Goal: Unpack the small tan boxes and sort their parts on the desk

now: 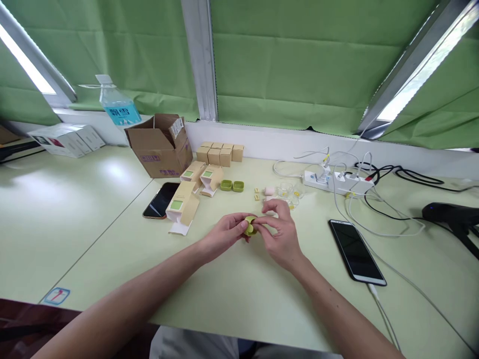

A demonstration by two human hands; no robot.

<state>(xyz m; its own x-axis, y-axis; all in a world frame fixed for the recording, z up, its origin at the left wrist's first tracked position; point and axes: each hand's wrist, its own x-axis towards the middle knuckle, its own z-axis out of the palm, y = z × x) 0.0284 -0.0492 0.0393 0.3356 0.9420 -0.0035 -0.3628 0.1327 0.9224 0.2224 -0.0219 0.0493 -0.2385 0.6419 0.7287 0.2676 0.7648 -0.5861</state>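
In the head view, we are holding a small olive-green piece [249,229] just above the pale table [224,299], between our two hands. Our left hand [226,234] is pinching it from one side with thumb and fingers; our right hand [282,239] is pinching its other edge between thumb and fingertip, while another finger is arching clear. Beyond them, two green square cups [238,186] are standing side by side, beside opened kraft-paper boxes [183,203]. Small brown boxes [214,157] are clustering near the wall, by an open cardboard carton [159,154]. Clear cups [285,189] and a pink piece [269,191] are lying past our right hand, and a white-framed smartphone [357,251] is resting farther right, plugged into a white cable [383,314].
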